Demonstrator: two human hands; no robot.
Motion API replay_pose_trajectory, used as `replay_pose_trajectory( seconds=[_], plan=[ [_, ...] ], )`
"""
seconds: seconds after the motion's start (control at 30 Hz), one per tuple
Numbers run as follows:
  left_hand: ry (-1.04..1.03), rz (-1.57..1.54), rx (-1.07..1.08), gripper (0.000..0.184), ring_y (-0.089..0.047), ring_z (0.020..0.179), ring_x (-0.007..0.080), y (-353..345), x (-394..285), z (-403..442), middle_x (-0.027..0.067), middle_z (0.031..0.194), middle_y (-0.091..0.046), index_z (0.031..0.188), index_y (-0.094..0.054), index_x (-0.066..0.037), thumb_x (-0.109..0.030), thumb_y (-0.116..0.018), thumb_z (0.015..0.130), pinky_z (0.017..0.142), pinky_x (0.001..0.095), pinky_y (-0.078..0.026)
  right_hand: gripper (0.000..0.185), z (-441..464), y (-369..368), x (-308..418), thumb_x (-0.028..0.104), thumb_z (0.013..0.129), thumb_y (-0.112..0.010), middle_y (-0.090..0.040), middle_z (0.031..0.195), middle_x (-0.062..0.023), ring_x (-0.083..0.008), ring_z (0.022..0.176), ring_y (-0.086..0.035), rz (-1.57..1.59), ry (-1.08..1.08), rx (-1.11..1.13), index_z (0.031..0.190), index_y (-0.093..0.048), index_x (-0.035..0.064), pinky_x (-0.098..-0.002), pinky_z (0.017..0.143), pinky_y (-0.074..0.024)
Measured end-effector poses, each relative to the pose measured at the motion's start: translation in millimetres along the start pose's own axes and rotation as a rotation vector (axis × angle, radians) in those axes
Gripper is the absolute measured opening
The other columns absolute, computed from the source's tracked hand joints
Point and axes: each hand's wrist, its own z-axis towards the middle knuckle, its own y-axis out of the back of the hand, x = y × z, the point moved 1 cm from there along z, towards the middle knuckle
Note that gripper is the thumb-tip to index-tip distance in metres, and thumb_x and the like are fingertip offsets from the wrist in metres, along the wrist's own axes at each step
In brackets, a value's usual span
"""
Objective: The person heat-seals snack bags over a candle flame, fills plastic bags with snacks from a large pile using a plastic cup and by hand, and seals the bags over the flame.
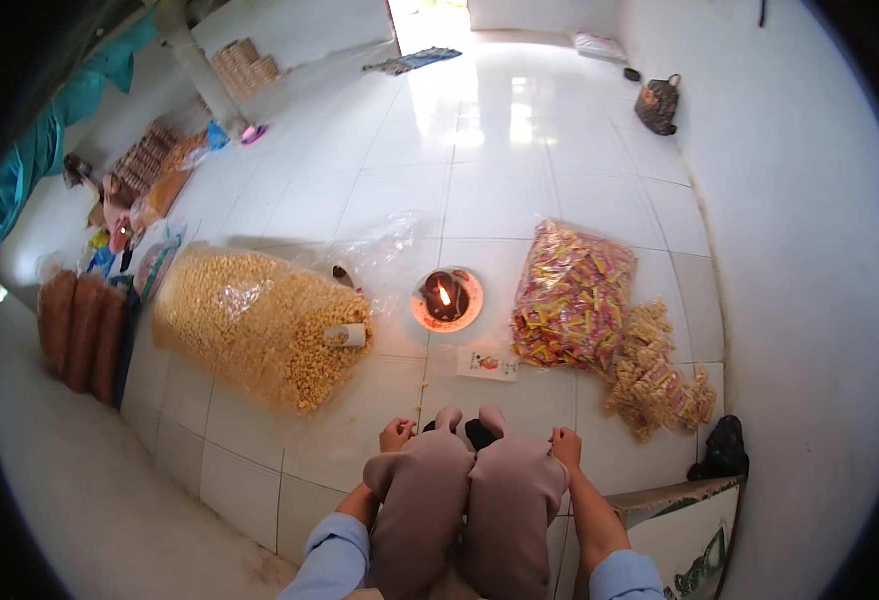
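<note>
My left hand (397, 434) rests beside my left knee, its fingers curled; whether it holds anything is too small to tell. At the outer side of my right knee is my right hand (566, 446), also with curled fingers. A small flame burns on a plate (475, 292) on the floor ahead. Between the plate and my feet lies a white printed card or packet (488, 364). On the left, a large clear bag of yellow snack pieces (230, 310) lies open, with a white cup (345, 336) on the pieces. A bag of red and yellow packets (575, 295) sits on the right.
Filled small packs (655, 380) are piled at the right, near a black plastic bag (722, 450) and a board (690, 530). Long brown bags (82, 330) stand at the left wall. A brown handbag (658, 104) is by the far right wall, a mat (415, 61) by the doorway.
</note>
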Motion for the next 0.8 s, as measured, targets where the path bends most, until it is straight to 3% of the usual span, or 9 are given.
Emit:
replay_pose_trajectory(
  seconds=[0.17,0.23,0.27,0.33,0.47,0.53,0.6,0.8],
  plan=[
    [0.047,-0.081,0.047,0.016,-0.062,0.067,0.0134,-22,11,32,0.0073,0.072,-0.065,0.082,-0.063,-0.005,-0.02,-0.06,0.08,0.063,0.0268,-0.048,0.034,37,-46,45,0.027,0.085,-0.047,-0.061,0.069,-0.0129,-0.0297,0.067,-0.059,-0.022,0.06,0.105,0.067,-0.06,0.0027,-0.0401,0.063,-0.0441],
    [0.091,-0.104,0.066,0.015,-0.061,0.069,0.0148,-31,17,53,0.008,0.074,-0.064,0.082,-0.063,-0.005,-0.019,-0.06,0.08,0.065,0.0276,-0.047,0.031,52,-67,67,0.023,0.084,-0.051,-0.058,0.062,-0.0143,-0.028,0.058,-0.056,-0.031,0.371,0.127,0.065,-0.058,-0.0007,-0.0364,0.058,-0.0432],
    [0.031,-0.065,0.01,0.015,-0.06,0.07,0.0172,-35,19,65,0.0085,0.076,-0.063,0.083,-0.063,-0.004,-0.018,-0.059,0.079,0.066,0.0292,-0.047,0.031,60,-77,77,0.023,0.084,-0.051,-0.058,0.062,-0.0143,-0.028,0.058,-0.056,-0.043,0.361,0.145,0.065,-0.058,-0.0007,-0.0364,0.058,-0.0432],
    [-0.011,-0.026,-0.037,0.015,-0.059,0.071,0.0196,-43,21,88,0.0089,0.078,-0.061,0.083,-0.062,-0.003,-0.017,-0.059,0.079,0.067,0.0308,-0.046,0.027,71,-95,106,0.021,0.083,-0.052,-0.056,0.066,-0.0133,-0.0293,0.063,-0.055,-0.048,0.533,0.241,0.069,-0.056,-0.0007,-0.0365,0.059,-0.0427],
    [-0.059,0.088,-0.211,0.026,-0.052,0.085,0.025,-61,27,138,0.0114,0.09,-0.053,0.095,-0.054,-0.004,-0.019,-0.062,0.076,0.074,0.0356,-0.044,0.02,96,-131,149,0.02,0.082,-0.055,-0.053,0.076,-0.0132,-0.0299,0.071,-0.054,-0.122,0.613,0.321,0.076,-0.054,0.001,-0.0367,0.062,-0.0432],
    [-0.072,0.11,-0.268,0.032,-0.049,0.09,0.0263,-67,25,153,0.0121,0.094,-0.05,0.099,-0.05,-0.005,-0.021,-0.064,0.075,0.076,0.0368,-0.043,0.017,107,-149,157,0.018,0.079,-0.058,-0.049,0.082,-0.0125,-0.029,0.077,-0.053,-0.141,0.805,0.299,0.08,-0.052,0.0025,-0.037,0.064,-0.0437],
    [-0.08,0.36,-0.325,0.036,-0.045,0.094,0.028,-69,8,162,0.012,0.099,-0.047,0.099,-0.049,-0.007,-0.024,-0.067,0.072,0.078,0.037,-0.042,0.016,114,-159,161,0.018,0.078,-0.059,-0.049,0.082,-0.0124,-0.0292,0.078,-0.052,-0.19,0.776,0.328,0.08,-0.053,0.0029,-0.0372,0.066,-0.0437],
    [0.039,0.519,-0.241,0.031,-0.044,0.094,0.0269,-76,-8,168,0.0084,0.093,-0.047,0.096,-0.048,-0.009,-0.021,-0.065,0.073,0.077,0.037,-0.042,0.016,115,-159,165,0.017,0.076,-0.061,-0.048,0.081,-0.0128,-0.0298,0.08,-0.051,-0.281,0.767,0.354,0.08,-0.053,0.0031,-0.0374,0.07,-0.0426]
  ],
)
